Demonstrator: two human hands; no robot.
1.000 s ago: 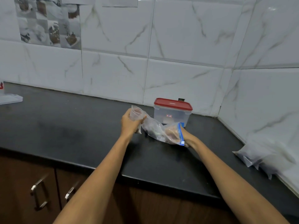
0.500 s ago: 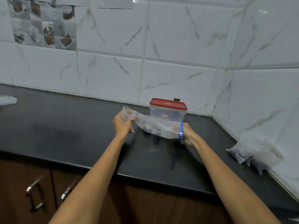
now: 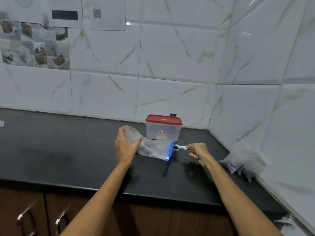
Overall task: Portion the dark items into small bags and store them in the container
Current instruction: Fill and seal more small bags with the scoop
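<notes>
Head view. The left hand (image 3: 125, 147) grips the bunched closed end of a clear plastic zip bag with a blue seal strip (image 3: 156, 149), fingers curled round the gathered plastic, and holds it above the black stone countertop (image 3: 68, 150). The bag extends from this hand toward the right hand, its blue-edged mouth facing that hand.

The right hand (image 3: 197, 151) pinches the handle of a small pale-green plastic measuring spoon (image 3: 179, 147). The spoon bowl carries a portion of dark items (image 3: 175, 147) and sits at the bag mouth, between the two hands.

A clear rectangular plastic container with a red lid (image 3: 162, 129) stands just behind the bag, beyond both hands, lid fitted.

A pile of small filled clear bags (image 3: 242, 163) rests against the tiled wall, to the right of the right hand.
</notes>
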